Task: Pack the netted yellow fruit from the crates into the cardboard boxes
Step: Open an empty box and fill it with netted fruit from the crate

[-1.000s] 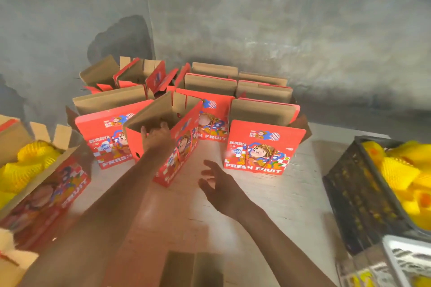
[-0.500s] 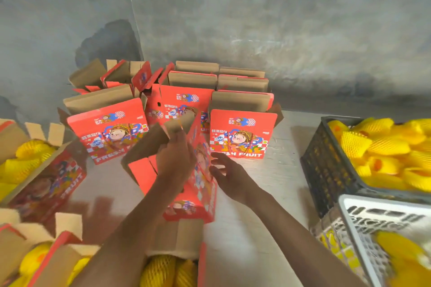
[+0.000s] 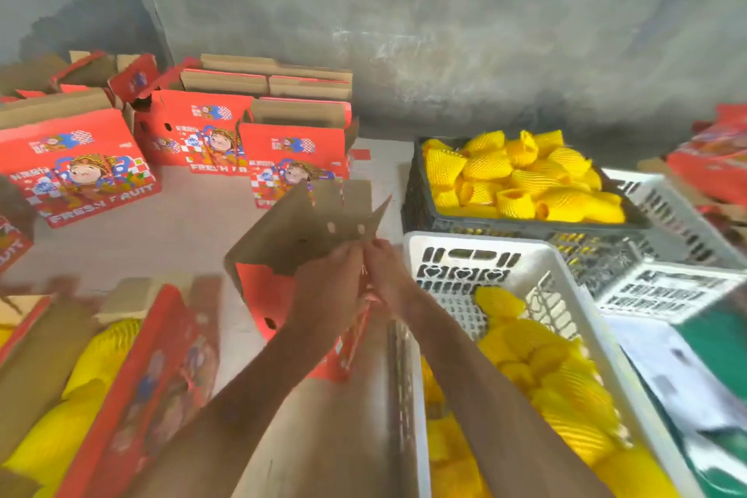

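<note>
Gripping an empty red box (image 3: 307,255) with both the left hand (image 3: 329,287) and right hand (image 3: 388,275), a packer positions it beside the white crate (image 3: 477,255) of netted fruit (image 3: 541,360), apparently for filling.

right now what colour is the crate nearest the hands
White, a plastic crate with heart-shaped cutouts, holding netted yellow fruit; seen in the head view.

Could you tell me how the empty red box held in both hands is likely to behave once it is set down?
The box is probably light, since it is held aloft by its flaps. Its unfolded flaps suggest it flexes easily. Empty and tall, it may tip if nudged.
</note>
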`<control>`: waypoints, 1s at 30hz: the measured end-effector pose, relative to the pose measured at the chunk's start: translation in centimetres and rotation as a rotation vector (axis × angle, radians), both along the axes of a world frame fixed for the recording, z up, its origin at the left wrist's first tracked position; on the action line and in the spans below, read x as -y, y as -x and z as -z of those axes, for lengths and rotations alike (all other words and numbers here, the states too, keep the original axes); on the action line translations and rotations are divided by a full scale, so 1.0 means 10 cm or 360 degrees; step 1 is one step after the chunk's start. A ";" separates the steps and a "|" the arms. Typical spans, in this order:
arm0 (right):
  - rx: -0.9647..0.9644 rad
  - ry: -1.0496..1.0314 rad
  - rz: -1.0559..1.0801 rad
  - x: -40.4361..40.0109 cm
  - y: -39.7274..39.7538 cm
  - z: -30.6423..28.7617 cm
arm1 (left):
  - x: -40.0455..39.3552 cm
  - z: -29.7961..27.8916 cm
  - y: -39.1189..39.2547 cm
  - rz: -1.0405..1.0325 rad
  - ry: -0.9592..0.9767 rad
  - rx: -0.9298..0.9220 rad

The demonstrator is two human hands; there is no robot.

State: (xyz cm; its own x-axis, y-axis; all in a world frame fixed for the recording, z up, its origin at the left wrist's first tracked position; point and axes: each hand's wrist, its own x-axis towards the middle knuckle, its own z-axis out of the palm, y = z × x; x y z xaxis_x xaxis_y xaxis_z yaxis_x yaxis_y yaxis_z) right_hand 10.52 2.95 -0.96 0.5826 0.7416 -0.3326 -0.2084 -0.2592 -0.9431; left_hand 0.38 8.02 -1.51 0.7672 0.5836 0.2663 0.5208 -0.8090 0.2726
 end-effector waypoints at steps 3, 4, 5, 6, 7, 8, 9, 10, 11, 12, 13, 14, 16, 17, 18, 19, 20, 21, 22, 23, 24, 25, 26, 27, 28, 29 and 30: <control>-0.0055 -0.0012 -0.0105 0.40 0.01 0.07 | 0.44 0.14 0.06 0.0006 0.0086 -0.0056; -0.0069 0.0003 -0.0156 0.52 0.05 0.09 | 0.56 0.17 0.11 -0.0015 0.0151 -0.0079; -0.0073 0.0048 -0.0190 0.62 0.09 0.09 | 0.66 0.19 0.17 -0.0053 0.0232 -0.0083; -0.0073 0.0099 -0.0222 0.71 0.12 0.10 | 0.75 0.21 0.23 -0.0104 0.0338 -0.0066; -0.0082 0.0139 -0.0262 0.79 0.16 0.13 | 0.83 0.23 0.29 -0.0145 0.0460 -0.0052; -0.0103 0.0169 -0.0307 0.84 0.20 0.16 | 0.89 0.25 0.35 -0.0170 0.0582 -0.0051; -0.0125 0.0176 -0.0327 0.89 0.23 0.21 | 0.93 0.27 0.39 -0.0175 0.0697 -0.0070; -0.0147 0.0155 -0.0312 0.93 0.25 0.27 | 0.95 0.27 0.42 -0.0159 0.0814 -0.0097; -0.0174 0.0113 -0.0287 0.95 0.29 0.33 | 0.94 0.26 0.44 -0.0152 0.0932 -0.0103; -0.0184 0.0084 -0.0261 0.97 0.32 0.40 | 0.89 0.27 0.44 -0.0176 0.1017 -0.0079; -0.0130 0.0114 -0.0225 0.96 0.37 0.46 | 0.84 0.25 0.43 -0.0240 0.1061 -0.0049; -0.0018 0.0210 -0.0185 0.93 0.40 0.55 | 0.76 0.25 0.42 -0.0317 0.1022 -0.0004; 0.0176 0.0540 -0.0188 0.86 0.48 0.72 | 0.61 0.25 0.37 -0.0387 0.0862 0.0005; 0.0232 0.0681 -0.0258 0.83 0.54 0.79 | 0.55 0.22 0.33 -0.0396 0.0824 -0.0074; 0.0382 0.0777 -0.0372 0.81 0.60 0.85 | 0.50 0.20 0.28 -0.0415 0.0846 -0.0190; 0.0635 0.0812 -0.0487 0.80 0.64 0.90 | 0.46 0.17 0.24 -0.0433 0.0916 -0.0323; 0.0898 0.0806 -0.0594 0.78 0.67 0.95 | 0.40 0.18 0.18 -0.0439 0.0989 -0.0434; 0.1061 0.0765 -0.0671 0.77 0.68 0.94 | 0.37 0.16 0.14 -0.0428 0.1057 -0.0569; 0.1124 0.0746 -0.0740 0.76 0.68 0.92 | 0.33 0.19 0.11 -0.0380 0.1113 -0.0694; 0.1228 0.0802 -0.0818 0.76 0.66 0.90 | 0.30 0.20 0.10 -0.0336 0.1163 -0.0813; 0.1385 0.0929 -0.0924 0.75 0.63 0.85 | 0.25 0.28 0.07 -0.0263 0.1191 -0.0870; 0.1607 0.1065 -0.1039 0.76 0.60 0.80 | 0.22 0.30 0.06 -0.0207 0.1199 -0.0933; 0.1829 0.1166 -0.1110 0.75 0.55 0.76 | 0.18 0.37 0.04 -0.0159 0.1218 -0.0923; 0.2002 0.1197 -0.1120 0.77 0.51 0.72 | 0.17 0.39 0.02 -0.0118 0.1215 -0.0935; 0.2113 0.1187 -0.1100 0.79 0.46 0.68 | 0.17 0.42 0.01 -0.0071 0.1214 -0.0906; 0.2175 0.1108 -0.1034 0.81 0.40 0.64 | 0.22 0.41 -0.01 -0.0033 0.1193 -0.0906; 0.2203 0.1013 -0.0945 0.85 0.32 0.58 | 0.29 0.44 -0.05 -0.0007 0.1221 -0.0838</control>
State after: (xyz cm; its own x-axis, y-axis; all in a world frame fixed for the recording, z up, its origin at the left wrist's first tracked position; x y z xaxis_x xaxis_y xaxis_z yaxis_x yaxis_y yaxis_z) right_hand 7.29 -5.50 -6.78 0.3788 0.9130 -0.1512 0.9214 -0.3874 -0.0311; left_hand 0.85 5.11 -5.93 0.6768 0.4592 -0.5754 0.7320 -0.5028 0.4598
